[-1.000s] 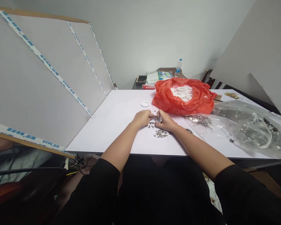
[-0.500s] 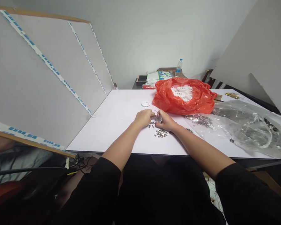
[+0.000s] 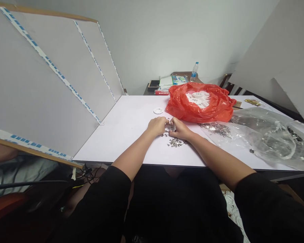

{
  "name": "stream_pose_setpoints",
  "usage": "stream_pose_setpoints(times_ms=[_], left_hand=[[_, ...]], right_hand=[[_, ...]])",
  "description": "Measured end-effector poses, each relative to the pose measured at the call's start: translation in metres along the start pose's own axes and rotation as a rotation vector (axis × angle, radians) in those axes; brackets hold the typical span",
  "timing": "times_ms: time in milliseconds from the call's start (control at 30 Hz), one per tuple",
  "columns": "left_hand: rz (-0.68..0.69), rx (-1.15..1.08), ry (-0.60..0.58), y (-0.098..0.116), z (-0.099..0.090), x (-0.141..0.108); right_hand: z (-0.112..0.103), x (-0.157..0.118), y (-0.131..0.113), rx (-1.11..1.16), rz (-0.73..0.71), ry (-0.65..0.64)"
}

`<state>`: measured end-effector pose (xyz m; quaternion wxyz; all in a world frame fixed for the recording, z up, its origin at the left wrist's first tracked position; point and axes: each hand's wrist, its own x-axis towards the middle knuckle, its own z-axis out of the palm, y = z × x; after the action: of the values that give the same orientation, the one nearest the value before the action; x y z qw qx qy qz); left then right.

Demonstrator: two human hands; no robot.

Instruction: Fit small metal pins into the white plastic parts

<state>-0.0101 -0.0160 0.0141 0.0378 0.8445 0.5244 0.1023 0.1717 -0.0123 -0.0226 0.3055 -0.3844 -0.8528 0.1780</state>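
Note:
Both hands meet over the white table (image 3: pixel 116 135). Between the thumb and fingers of my right hand (image 3: pixel 181 130) is a small clear plastic piece (image 3: pixel 172 127), its exact kind too small to make out. The fingers of my left hand (image 3: pixel 157 126) are pinched together against the near side of that piece; what they hold, if anything, is hidden. Just below the hands lies a loose pile of small metal clasps or hooks (image 3: pixel 175 143), with a few more scattered under the fingers. A white round plastic disc (image 3: pixel 158 110) rests a little beyond my left hand.
A red plastic bag (image 3: pixel 177 111) filled with white labelled discs stands behind my right hand. To its right spread clear bags (image 3: pixel 263 138) with metal pieces. A grey partition (image 3: pixel 40 91) borders the left. A water bottle (image 3: pixel 194 72) stands at the back.
Both hands stay together at nearly the same spot, with only slight finger movement. The whole view has shifted a little.

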Motion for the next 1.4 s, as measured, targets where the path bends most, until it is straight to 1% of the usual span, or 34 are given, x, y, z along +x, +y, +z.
stream_pose_setpoints(times_ms=[100, 267, 533, 933, 1067, 1267, 1400], left_hand=[[0.006, -0.004, 0.009, 0.0, 0.0, 0.001], [-0.003, -0.012, -0.01, 0.0, -0.001, 0.002], [-0.012, -0.007, -0.02, 0.002, 0.0, 0.003], [0.01, -0.008, 0.005, 0.003, 0.003, 0.004], [0.04, -0.067, 0.01, -0.004, 0.005, 0.001], [0.136, -0.257, 0.035, -0.024, 0.009, 0.001], [0.15, -0.33, 0.046, -0.033, 0.006, 0.0]], right_hand=[[0.0, 0.0, 0.0, -0.006, 0.003, -0.009], [0.0, 0.0, -0.001, -0.002, 0.027, -0.018], [0.001, 0.0, 0.002, -0.008, 0.006, -0.011], [0.0, 0.0, 0.002, -0.019, 0.009, -0.017], [0.0, -0.002, 0.001, -0.015, 0.021, -0.007], [0.002, -0.004, -0.001, -0.009, 0.0, 0.023], [0.001, -0.005, -0.004, 0.015, 0.039, 0.022]])
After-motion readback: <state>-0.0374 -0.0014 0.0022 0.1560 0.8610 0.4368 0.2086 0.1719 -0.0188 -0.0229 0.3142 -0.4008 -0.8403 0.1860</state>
